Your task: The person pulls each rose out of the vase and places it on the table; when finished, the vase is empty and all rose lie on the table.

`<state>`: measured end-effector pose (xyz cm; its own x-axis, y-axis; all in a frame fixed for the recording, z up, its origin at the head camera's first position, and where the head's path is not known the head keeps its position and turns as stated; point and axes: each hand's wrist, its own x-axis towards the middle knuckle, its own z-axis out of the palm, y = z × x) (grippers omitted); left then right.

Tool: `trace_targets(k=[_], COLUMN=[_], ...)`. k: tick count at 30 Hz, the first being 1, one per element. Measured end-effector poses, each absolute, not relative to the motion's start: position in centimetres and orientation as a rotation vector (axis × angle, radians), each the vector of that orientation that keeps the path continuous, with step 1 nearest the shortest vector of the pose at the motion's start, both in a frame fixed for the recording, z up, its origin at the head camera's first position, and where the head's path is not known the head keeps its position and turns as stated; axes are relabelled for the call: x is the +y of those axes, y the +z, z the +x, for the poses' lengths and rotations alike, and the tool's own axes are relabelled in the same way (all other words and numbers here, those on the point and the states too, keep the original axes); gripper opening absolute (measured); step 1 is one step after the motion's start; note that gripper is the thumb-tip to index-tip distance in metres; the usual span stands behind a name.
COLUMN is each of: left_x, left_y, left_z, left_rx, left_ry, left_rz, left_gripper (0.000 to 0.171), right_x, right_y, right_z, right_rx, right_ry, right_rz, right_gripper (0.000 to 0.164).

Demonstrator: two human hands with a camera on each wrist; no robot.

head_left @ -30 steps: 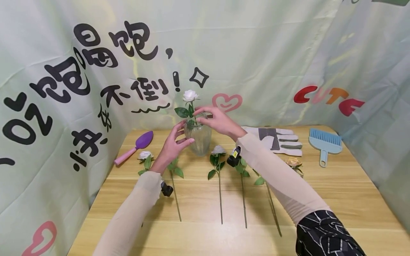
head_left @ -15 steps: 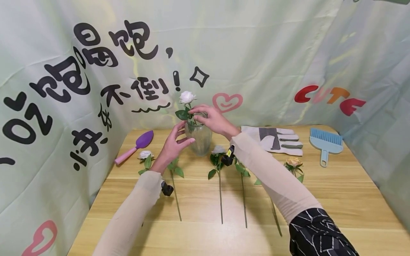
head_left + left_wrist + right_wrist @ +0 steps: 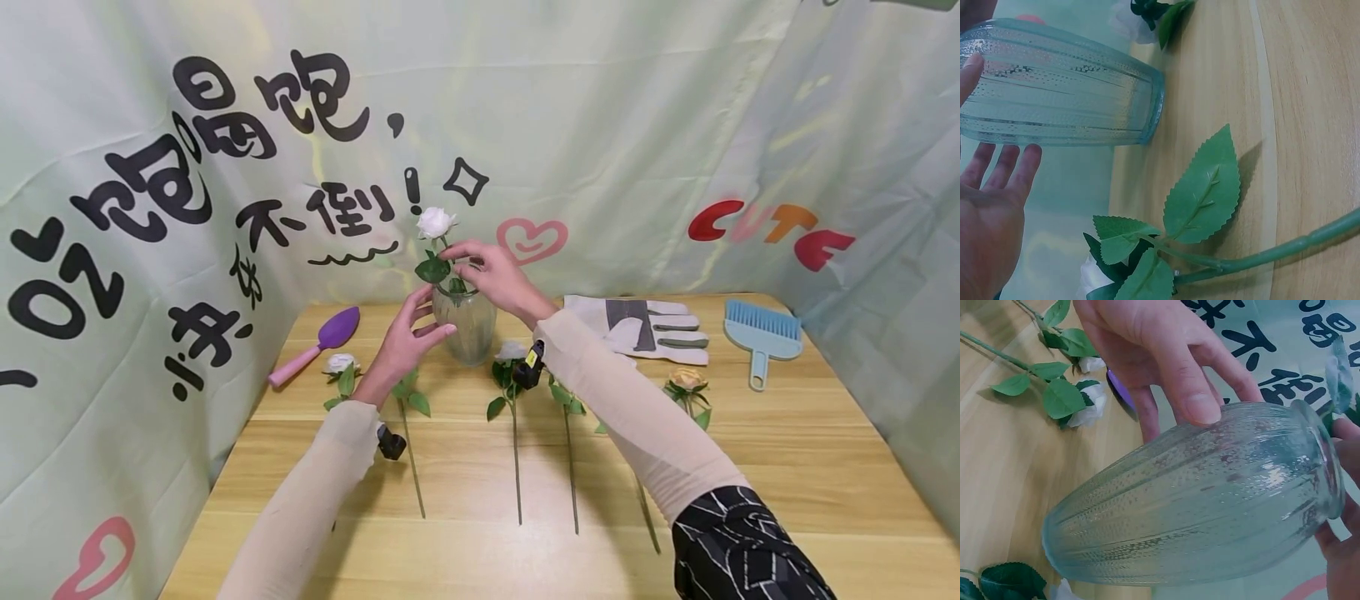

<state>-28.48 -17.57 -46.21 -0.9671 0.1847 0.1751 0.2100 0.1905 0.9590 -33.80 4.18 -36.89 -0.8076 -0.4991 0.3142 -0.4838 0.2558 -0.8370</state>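
A clear ribbed glass vase (image 3: pixel 467 329) stands upright at the back of the wooden table. My left hand (image 3: pixel 401 342) holds its left side, the thumb (image 3: pixel 1202 409) against the glass and the fingers spread around it. At the vase's mouth, my right hand (image 3: pixel 495 275) pinches the stem of a white rose (image 3: pixel 435 223) between thumb and fingers. The bloom leans left above the rim, and green leaves (image 3: pixel 432 268) hang near the mouth. Where the lower stem ends is hard to make out through the glass.
Several roses lie on the table (image 3: pixel 465 558), among them a white rose (image 3: pixel 340 364), a pale rose (image 3: pixel 513 351) and a yellow rose (image 3: pixel 687 381). A purple trowel (image 3: pixel 337 327) lies left. Gloves (image 3: pixel 645 327) and a blue brush with dustpan (image 3: pixel 762 333) lie right.
My right hand has shifted slightly left, and the white rose's bloom has moved left with it, leaning more. My left hand has stayed on the vase.
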Motion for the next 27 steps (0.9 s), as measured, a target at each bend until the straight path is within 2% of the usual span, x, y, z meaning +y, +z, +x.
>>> trace_targets(k=[14, 27], left_x=[-17.4, -17.3], left_y=[-46.1, -46.3], left_z=[-28.3, -28.3], left_rx=[-2.403, -2.388], left_ry=[-1.937, -1.943], left_rz=[-0.388, -0.396], left_gripper=[0.084, 0.084], right_x=[6.2, 10.7], right_y=[-33.9, -26.8], right_z=[-33.8, -32.7], right_rx=[2.496, 2.174], right_ry=[-2.088, -2.644], right_rz=[-0.743, -0.777], right_gripper=[0.028, 0.025])
